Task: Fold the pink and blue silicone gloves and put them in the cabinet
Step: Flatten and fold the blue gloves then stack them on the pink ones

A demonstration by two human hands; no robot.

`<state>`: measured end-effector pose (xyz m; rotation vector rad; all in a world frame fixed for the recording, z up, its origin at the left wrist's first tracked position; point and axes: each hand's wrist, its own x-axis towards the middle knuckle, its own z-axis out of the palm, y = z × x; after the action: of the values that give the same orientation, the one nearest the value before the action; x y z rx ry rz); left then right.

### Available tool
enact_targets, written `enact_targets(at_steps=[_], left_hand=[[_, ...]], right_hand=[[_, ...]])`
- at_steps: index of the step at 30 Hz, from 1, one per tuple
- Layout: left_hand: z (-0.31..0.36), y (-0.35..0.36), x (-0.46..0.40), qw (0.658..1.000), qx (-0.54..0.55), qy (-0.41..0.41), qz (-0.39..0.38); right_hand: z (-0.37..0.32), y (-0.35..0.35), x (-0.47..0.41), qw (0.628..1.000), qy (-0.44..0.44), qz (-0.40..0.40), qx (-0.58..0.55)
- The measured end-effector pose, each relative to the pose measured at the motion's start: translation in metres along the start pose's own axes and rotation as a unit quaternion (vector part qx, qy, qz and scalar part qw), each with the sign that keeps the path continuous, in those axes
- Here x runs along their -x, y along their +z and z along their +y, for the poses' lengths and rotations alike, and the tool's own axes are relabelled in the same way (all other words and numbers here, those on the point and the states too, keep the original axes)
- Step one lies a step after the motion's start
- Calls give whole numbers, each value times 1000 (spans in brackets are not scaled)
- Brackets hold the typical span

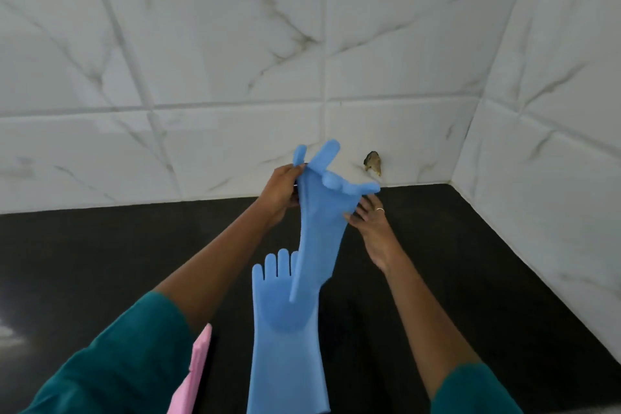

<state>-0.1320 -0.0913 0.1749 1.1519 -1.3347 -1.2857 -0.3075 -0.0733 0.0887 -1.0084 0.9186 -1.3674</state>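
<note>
One blue silicone glove (322,228) hangs in the air above the black counter, fingers up and cuff down. My left hand (280,193) pinches it near the fingers at its left edge. My right hand (369,217) touches its right edge at the palm with fingers spread. A second blue glove (285,339) lies flat on the counter below, fingers pointing away from me. A pink glove (198,366) shows partly at the bottom left, mostly hidden behind my left sleeve.
The black counter (470,279) runs into a corner of white marble-patterned wall tiles (235,77). A small chipped hole (372,162) marks the back wall just above the counter. No cabinet is in view.
</note>
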Motion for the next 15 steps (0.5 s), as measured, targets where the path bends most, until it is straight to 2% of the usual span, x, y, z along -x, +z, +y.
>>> enact_targets(at_steps=[4, 10, 12, 15], left_hand=[[5, -17, 14, 991, 99, -82, 25], [-31, -34, 42, 949, 254, -171, 78], [-47, -41, 55, 934, 307, -177, 52], [-62, -49, 78, 935, 323, -142, -30]], right_hand=[[-24, 30, 11, 996, 6, -83, -27], [-23, 64, 25, 997, 65, 10, 51], [-15, 71, 34, 995, 84, 20, 50], [-6, 77, 48, 995, 94, 27, 19]])
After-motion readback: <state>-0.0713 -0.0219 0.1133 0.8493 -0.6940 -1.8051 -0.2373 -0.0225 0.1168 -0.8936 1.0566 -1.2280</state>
